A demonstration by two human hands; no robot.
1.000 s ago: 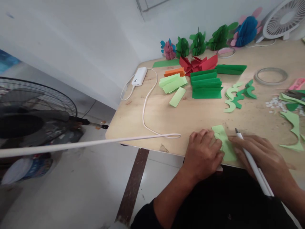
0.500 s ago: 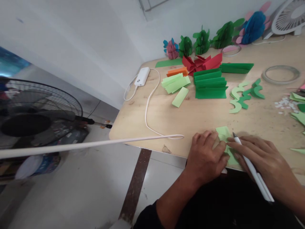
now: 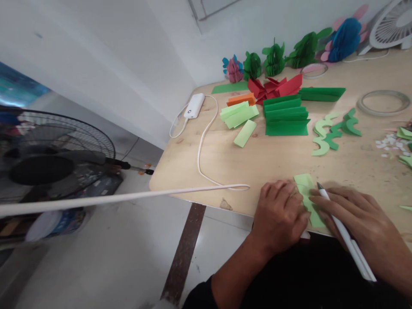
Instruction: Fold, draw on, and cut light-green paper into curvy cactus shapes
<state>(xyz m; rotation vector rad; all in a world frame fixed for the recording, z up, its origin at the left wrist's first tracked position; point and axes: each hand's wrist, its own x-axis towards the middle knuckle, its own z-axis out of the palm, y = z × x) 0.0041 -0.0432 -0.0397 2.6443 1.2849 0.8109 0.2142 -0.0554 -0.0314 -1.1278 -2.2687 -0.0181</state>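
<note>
My left hand (image 3: pixel 281 214) lies curled, fingers together, on the left part of a light green folded paper strip (image 3: pixel 306 189) at the near edge of the wooden table (image 3: pixel 277 159). My right hand (image 3: pixel 355 221) presses its fingers on the strip's right side while gripping a white pen (image 3: pixel 344 234), whose tip points up and away from me. Much of the strip is hidden under both hands.
Farther back lie stacks of folded dark green paper (image 3: pixel 285 116), light green strips (image 3: pixel 240 115), red folds (image 3: pixel 277 86), orange paper (image 3: pixel 240 98) and cut curved green shapes (image 3: pixel 331 131). A white power bank (image 3: pixel 194 106) with its cable (image 3: pixel 202 150) sits left. A floor fan (image 3: pixel 48 159) stands off the table.
The view shifted slightly. My right fingers slid a little along the green strip; both hands stay pressed on it.
</note>
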